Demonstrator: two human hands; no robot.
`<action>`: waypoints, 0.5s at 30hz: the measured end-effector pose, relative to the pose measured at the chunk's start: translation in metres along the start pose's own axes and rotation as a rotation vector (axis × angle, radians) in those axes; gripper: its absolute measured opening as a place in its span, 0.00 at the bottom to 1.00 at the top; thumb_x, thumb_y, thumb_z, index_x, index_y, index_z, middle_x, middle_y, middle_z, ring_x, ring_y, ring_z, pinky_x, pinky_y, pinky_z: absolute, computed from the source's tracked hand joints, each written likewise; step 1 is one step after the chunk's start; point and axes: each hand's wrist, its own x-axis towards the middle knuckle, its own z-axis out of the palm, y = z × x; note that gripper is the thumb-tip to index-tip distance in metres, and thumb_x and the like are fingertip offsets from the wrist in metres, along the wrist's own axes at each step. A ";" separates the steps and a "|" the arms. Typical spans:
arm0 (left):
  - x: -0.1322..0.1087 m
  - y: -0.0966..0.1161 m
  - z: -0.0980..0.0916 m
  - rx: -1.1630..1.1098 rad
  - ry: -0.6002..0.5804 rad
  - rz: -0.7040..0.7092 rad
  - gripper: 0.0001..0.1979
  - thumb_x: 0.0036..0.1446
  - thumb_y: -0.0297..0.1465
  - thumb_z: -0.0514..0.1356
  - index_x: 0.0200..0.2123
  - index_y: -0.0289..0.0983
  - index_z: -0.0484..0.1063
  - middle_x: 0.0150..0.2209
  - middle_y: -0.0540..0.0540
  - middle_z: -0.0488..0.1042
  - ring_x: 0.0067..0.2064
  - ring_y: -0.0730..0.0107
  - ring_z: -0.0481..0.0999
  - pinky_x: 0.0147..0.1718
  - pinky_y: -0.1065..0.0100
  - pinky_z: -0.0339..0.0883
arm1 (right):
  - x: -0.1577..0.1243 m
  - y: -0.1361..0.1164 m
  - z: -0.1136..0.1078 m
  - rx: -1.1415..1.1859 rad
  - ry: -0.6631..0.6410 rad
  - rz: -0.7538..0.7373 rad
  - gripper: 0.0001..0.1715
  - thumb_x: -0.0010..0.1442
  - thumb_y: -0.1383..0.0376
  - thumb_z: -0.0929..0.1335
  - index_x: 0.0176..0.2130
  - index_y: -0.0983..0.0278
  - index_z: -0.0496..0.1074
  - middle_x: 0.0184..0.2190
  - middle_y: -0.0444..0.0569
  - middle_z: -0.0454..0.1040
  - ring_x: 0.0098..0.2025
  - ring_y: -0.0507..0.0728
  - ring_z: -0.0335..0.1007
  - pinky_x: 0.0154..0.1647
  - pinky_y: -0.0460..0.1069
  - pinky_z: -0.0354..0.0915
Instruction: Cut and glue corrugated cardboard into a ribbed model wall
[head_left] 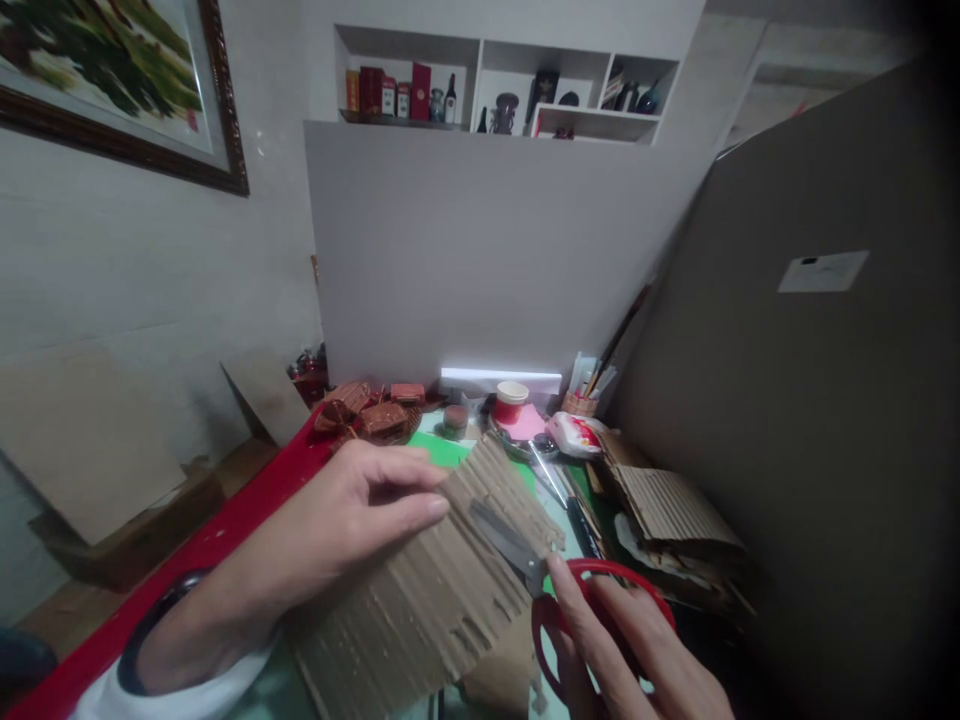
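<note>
My left hand (375, 510) pinches the upper left edge of a brown sheet of corrugated cardboard (405, 610), thumb on top. The sheet is tilted and its ridges show, with ragged torn spots along the right edge. My right hand (622, 640) grips a pair of scissors (514, 545) by red handles, fingers through the loops. The grey blades lie across the cardboard and point up and left, towards my left thumb. A cut separates the upper strip of cardboard from the larger part. How far the blades are apart is hard to make out.
Behind the sheet stand a red and white paper cup (511, 402), a small round jar (454, 422) and several red-brown craft pieces (384, 420). Stacked corrugated cardboard (679, 505) lies at right beside a white packet (576, 435). A grey panel (487, 250) closes off the back.
</note>
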 end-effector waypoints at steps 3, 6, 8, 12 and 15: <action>0.000 0.001 0.000 0.020 -0.005 -0.013 0.10 0.62 0.32 0.61 0.30 0.39 0.79 0.34 0.53 0.76 0.38 0.69 0.73 0.39 0.71 0.62 | 0.003 -0.004 0.000 0.305 -0.095 0.150 0.28 0.64 0.69 0.67 0.62 0.61 0.68 0.38 0.52 0.79 0.33 0.54 0.81 0.29 0.42 0.74; 0.000 0.000 0.001 0.038 -0.007 -0.007 0.10 0.62 0.32 0.61 0.29 0.39 0.79 0.34 0.53 0.76 0.37 0.69 0.73 0.38 0.71 0.62 | 0.004 -0.008 0.002 0.444 -0.125 0.262 0.22 0.65 0.69 0.64 0.57 0.61 0.72 0.40 0.51 0.78 0.35 0.53 0.80 0.31 0.41 0.74; 0.000 -0.001 0.002 0.048 -0.012 0.012 0.10 0.63 0.32 0.60 0.29 0.39 0.79 0.33 0.52 0.76 0.38 0.69 0.73 0.39 0.71 0.62 | 0.003 -0.010 0.004 0.305 -0.077 0.240 0.22 0.64 0.69 0.66 0.56 0.60 0.73 0.39 0.52 0.78 0.34 0.54 0.80 0.31 0.44 0.74; 0.001 -0.004 0.004 0.031 -0.015 -0.003 0.11 0.64 0.34 0.59 0.33 0.38 0.79 0.36 0.50 0.77 0.42 0.65 0.74 0.45 0.68 0.62 | 0.000 -0.011 0.007 0.065 0.037 0.130 0.31 0.60 0.72 0.71 0.61 0.60 0.70 0.35 0.51 0.79 0.29 0.56 0.79 0.27 0.47 0.71; 0.001 -0.005 0.004 0.057 -0.014 -0.006 0.12 0.64 0.35 0.59 0.32 0.37 0.79 0.35 0.49 0.77 0.40 0.65 0.74 0.42 0.67 0.63 | 0.000 -0.011 0.006 0.151 -0.025 0.167 0.26 0.63 0.70 0.67 0.59 0.61 0.71 0.37 0.52 0.79 0.32 0.55 0.80 0.29 0.45 0.72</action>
